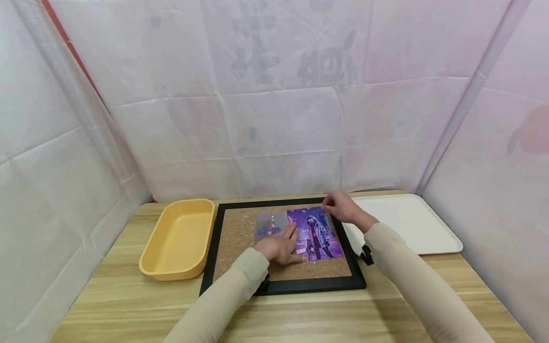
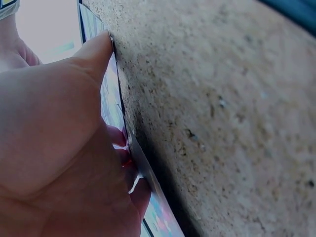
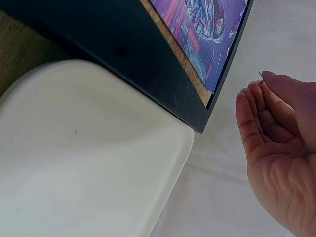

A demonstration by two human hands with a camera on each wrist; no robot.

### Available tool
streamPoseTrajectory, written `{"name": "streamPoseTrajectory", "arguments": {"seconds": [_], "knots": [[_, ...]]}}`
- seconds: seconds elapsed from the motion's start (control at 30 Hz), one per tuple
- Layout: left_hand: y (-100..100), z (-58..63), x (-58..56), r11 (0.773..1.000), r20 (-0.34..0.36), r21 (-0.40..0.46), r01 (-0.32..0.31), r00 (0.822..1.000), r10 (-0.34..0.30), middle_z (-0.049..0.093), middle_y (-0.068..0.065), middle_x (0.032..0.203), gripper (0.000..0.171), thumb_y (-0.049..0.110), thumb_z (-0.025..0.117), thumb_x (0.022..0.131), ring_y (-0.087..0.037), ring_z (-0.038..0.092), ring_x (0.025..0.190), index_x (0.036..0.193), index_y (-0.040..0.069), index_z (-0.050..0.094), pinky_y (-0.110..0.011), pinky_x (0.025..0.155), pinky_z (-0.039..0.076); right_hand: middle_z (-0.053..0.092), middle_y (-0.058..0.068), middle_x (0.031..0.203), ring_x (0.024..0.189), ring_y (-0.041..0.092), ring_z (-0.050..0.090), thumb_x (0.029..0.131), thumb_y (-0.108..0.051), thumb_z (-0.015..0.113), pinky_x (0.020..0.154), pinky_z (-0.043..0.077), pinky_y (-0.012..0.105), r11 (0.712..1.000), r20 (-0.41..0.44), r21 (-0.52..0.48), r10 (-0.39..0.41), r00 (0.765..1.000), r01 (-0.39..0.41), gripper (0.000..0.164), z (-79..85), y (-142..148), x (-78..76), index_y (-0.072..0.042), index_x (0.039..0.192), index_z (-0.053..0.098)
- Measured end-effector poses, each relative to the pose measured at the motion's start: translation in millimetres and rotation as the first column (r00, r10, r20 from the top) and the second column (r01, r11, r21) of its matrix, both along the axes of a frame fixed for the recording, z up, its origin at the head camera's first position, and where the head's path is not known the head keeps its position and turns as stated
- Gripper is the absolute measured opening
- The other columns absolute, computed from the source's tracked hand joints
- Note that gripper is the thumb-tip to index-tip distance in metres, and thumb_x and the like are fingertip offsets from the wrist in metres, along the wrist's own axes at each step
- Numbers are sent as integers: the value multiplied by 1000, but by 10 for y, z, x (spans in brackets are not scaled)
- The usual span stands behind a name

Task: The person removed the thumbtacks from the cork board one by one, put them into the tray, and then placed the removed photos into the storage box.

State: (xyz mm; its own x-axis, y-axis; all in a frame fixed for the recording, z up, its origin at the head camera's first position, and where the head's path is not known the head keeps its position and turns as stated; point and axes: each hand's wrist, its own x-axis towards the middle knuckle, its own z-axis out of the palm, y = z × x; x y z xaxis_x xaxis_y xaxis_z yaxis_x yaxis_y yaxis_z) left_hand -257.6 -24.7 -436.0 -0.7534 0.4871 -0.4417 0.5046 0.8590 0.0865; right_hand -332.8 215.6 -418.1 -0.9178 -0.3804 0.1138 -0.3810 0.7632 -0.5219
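A purple picture card [image 1: 315,233] showing a hooded figure lies on the cork board [image 1: 240,238], which has a black frame. My left hand [image 1: 280,245] presses on the card's left side with its fingers spread and straight. Under and beside that hand is a second, greyish picture [image 1: 270,224], partly covered. Near the card's upper right corner, my right hand [image 1: 343,208] pinches a small pin [image 3: 261,75] between thumb and fingers. Only the pin's thin pointed tip shows; the rest is hidden by the fingertips. In the left wrist view, the card's edge stands slightly off the cork near my fingers [image 2: 140,195].
A yellow basin [image 1: 177,238] stands left of the board on the wooden table [image 1: 116,290]. At the right lies a white tray [image 1: 403,221], its near-left part beside the board's frame and under my right forearm. Printed white curtains [image 1: 274,119] enclose the back and sides.
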Motion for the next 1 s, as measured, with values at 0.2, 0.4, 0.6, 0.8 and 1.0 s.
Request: {"name": "streamPoseTrajectory", "arguments": {"seconds": [0.2,0.4,0.6,0.8,1.0], "knots": [[1,-91,-56,1000,-7,-3,-8,1000,8,-3,-1,173,92,67,45,100,-17,-1,159,166,15,9,-37,125,21,70,9,85,74,18,62,100,-8,64,70,54,39,1000,4,2,0,1000,0,15,17,20,13,4,97,73],[11,-68,-36,1000,-15,9,-16,1000,16,-2,-1,173,92,67,46,100,-17,0,159,166,15,10,-40,125,23,69,7,85,73,18,61,100,-10,66,70,53,39,1000,5,15,-11,1000,11,15,42,51,31,3,97,74],[-11,15,24,999,-6,36,-26,1000,26,0,-1,173,92,67,46,100,-17,1,159,166,14,11,-39,125,23,69,8,85,75,19,61,99,-7,66,70,52,40,1000,-16,25,-12,1000,12,13,67,118,41,2,95,73],[-21,3,22,999,-16,39,-14,1000,15,0,-3,173,93,68,46,99,-19,1,159,166,13,12,-38,125,23,68,7,83,72,18,59,98,-6,66,67,50,37,1000,-24,24,-17,1000,18,12,58,201,37,1,91,73],[-20,2,16,999,-10,42,-16,1000,16,-1,-3,173,93,67,46,99,-18,1,159,166,13,11,-39,125,23,68,6,81,70,17,56,98,-8,67,65,47,34,999,-15,25,-36,999,36,12,45,251,38,-1,90,72]]}}
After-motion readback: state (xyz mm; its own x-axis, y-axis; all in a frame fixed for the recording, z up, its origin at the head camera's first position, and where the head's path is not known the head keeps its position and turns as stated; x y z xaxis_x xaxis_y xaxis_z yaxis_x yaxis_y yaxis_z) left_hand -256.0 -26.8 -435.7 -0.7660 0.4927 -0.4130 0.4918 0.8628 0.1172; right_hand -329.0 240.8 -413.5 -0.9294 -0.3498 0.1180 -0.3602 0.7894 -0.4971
